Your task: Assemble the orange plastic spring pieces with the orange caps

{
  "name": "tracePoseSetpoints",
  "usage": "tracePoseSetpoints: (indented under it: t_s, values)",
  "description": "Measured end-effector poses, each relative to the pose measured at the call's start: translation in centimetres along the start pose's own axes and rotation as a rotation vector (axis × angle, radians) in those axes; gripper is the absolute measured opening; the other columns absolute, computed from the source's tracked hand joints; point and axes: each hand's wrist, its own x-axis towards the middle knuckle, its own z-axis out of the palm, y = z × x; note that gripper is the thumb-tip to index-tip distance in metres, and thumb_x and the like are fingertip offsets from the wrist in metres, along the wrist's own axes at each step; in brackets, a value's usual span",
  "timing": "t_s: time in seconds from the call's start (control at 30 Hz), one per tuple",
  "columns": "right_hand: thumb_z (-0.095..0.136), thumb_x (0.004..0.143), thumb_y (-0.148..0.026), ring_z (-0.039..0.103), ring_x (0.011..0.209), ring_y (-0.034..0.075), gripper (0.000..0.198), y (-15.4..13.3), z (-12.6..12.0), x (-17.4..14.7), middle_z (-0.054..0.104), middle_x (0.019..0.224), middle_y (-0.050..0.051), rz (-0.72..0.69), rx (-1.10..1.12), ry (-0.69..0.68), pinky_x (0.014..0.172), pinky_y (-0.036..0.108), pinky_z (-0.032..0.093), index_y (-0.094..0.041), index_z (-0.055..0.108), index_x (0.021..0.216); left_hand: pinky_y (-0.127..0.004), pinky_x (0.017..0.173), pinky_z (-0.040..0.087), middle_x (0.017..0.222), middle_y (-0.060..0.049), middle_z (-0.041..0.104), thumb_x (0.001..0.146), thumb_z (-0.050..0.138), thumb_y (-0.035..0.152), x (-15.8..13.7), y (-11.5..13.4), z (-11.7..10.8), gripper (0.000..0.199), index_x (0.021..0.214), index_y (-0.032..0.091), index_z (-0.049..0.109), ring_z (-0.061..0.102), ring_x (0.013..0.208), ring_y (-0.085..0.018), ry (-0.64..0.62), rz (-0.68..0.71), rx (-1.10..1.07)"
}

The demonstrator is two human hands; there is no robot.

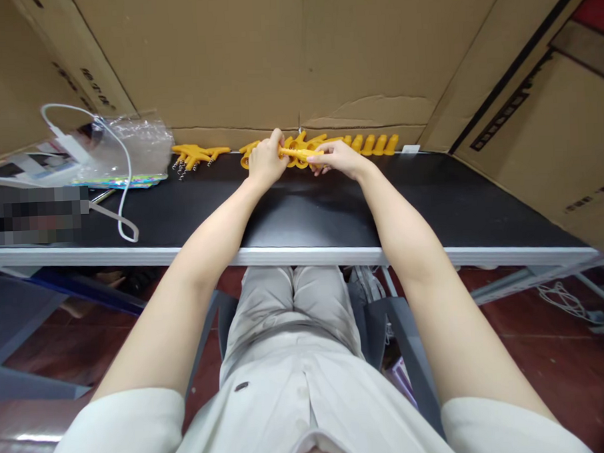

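Above the far part of the black tabletop, both my hands close on one yellow plastic piece [299,153], thin on the left and thicker on the right. My left hand [268,160] grips its left end with bent fingers. At the right end, my right hand [340,159] pinches it between thumb and fingers. Just behind lie more yellow parts [302,141], some with round open ends, partly hidden by my hands. Left of them is a flat yellow hand-shaped piece [193,154] with small metal springs hanging from it. Several yellow cup-like pieces [380,145] stand in a row to the right.
Cardboard walls [295,60] close off the back and sides. On the left are a clear plastic bag [128,147], a white cable [127,160] and papers. A small white block [410,149] sits at the back right. The black table [312,226] has a metal front edge.
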Motion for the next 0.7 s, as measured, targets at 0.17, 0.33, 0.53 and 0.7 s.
tracePoseSetpoints:
  t_s: [0.17,0.33,0.53,0.7]
  values:
    - [0.079,0.104,-0.020,0.066,0.060,0.013,0.023,-0.1,0.6,-0.3,0.071,0.069,0.001,0.061,0.328,0.002,0.063,0.022,0.054,-0.017,0.069,0.083,-0.047,0.111,0.058,0.137,-0.014,0.078,0.099,0.066,0.020,0.2,-0.8,0.6,0.055,0.153,0.029,0.066,0.074,0.134,-0.040,-0.034,0.043,-0.036]
    - [0.057,0.114,-0.011,0.061,0.054,0.011,0.030,-0.1,1.3,-0.1,0.068,0.065,0.002,0.162,0.456,0.072,0.062,0.020,0.052,-0.016,0.066,0.085,-0.050,0.114,0.058,0.139,-0.015,0.076,0.099,0.064,0.021,0.5,-1.8,1.3,0.056,0.154,0.026,0.062,0.072,0.137,-0.040,-0.048,0.152,-0.032]
    - [0.053,0.115,-0.009,0.061,0.054,0.010,0.030,-0.2,1.7,0.0,0.069,0.066,0.003,0.185,0.514,0.074,0.063,0.020,0.052,-0.016,0.065,0.088,-0.049,0.116,0.058,0.146,-0.017,0.071,0.102,0.059,0.017,0.8,-2.0,1.5,0.054,0.155,0.026,0.061,0.072,0.138,-0.040,-0.056,0.131,0.013]
    - [0.049,0.117,-0.009,0.059,0.053,0.010,0.033,-0.2,1.7,0.0,0.069,0.065,0.002,0.196,0.550,0.061,0.061,0.019,0.052,-0.016,0.065,0.089,-0.050,0.114,0.059,0.149,-0.017,0.069,0.103,0.057,0.018,1.1,-2.1,1.9,0.056,0.158,0.027,0.061,0.074,0.135,-0.041,-0.045,0.137,0.036]
